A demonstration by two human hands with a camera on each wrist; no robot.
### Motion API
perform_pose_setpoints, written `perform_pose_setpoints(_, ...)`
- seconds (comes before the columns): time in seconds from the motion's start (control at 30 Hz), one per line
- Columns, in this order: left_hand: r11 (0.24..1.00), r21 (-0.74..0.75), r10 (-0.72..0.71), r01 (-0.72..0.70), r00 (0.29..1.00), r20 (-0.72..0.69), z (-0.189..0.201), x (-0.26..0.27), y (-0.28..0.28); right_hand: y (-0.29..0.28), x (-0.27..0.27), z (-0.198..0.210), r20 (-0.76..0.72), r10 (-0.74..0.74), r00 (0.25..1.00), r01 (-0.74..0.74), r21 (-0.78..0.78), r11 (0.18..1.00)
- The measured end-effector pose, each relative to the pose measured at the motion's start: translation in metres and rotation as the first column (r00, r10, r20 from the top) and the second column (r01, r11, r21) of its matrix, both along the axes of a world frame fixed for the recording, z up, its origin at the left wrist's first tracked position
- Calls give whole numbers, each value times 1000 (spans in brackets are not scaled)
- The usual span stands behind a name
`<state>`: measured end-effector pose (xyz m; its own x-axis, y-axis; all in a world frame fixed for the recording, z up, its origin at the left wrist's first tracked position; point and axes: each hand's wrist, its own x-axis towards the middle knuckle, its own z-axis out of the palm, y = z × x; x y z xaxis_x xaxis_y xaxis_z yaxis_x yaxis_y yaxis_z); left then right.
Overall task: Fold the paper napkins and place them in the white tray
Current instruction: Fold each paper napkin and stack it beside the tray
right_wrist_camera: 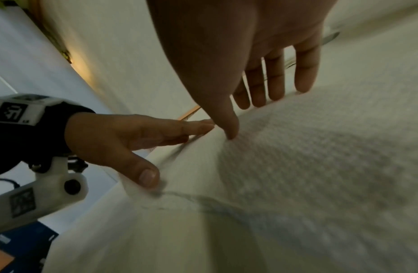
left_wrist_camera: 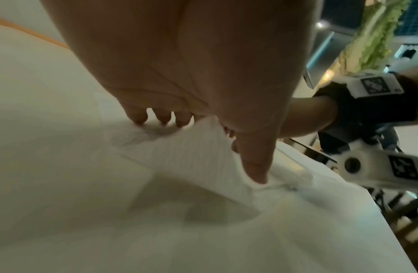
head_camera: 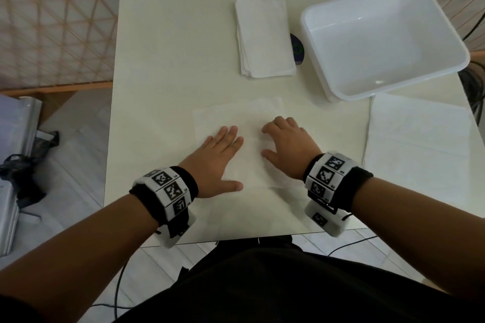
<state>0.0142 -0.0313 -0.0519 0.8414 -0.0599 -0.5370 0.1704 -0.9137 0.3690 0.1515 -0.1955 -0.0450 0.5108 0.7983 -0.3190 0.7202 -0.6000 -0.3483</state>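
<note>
- Two hands lie on one paper napkin (head_camera: pixel 237 123) spread at the near middle of the tabletop (head_camera: pixel 170 34).
- Left hand (head_camera: pixel 216 155): palm down on the napkin's left part, fingers (head_camera: pixel 228 136) straight and close together, thumb out to the right; it grips nothing. In the left wrist view a fold of the napkin stands up beside the thumb.
- Right hand (head_camera: pixel 287 143): on the napkin's right part, fingers (head_camera: pixel 278 123) bent at the knuckles with tips down on the paper, thumb pressed to it; no pinch is visible.
- Stack of folded napkins (head_camera: pixel 263 37): far middle of the tabletop, well apart from the hands.
- Dark round disc (head_camera: pixel 298 48): partly hidden between the stack and the tray.
- White tray (head_camera: pixel 341 86): far right, tilted, just beside the stack.
- Flat napkins (head_camera: pixel 420 136): right edge of the tabletop, near side of the tray.
</note>
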Motion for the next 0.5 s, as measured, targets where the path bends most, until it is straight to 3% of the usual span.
perform_pose_setpoints(0.07,991,-79,113,-108,992,62,5,4,4,2,2,0,-50,-75,996,74,-10,997)
perform_pose_setpoints(0.2,921,-224,372,-318,887,272,13,25,24,3,5,2,-108,-132,985,130,-28,991)
perform_pose_setpoints(0.27,920,-194,386,-341,876,289,12,41,38,4,6,5,-96,-99,990,94,-51,994)
perform_pose_setpoints(0.4,947,-83,322,-312,922,216,7,63,51,6,12,10,-81,-43,996,38,-68,997)
perform_pose_setpoints(0.5,960,-3,271,-278,933,236,4,67,53,5,20,14,-120,-32,992,24,-62,998)
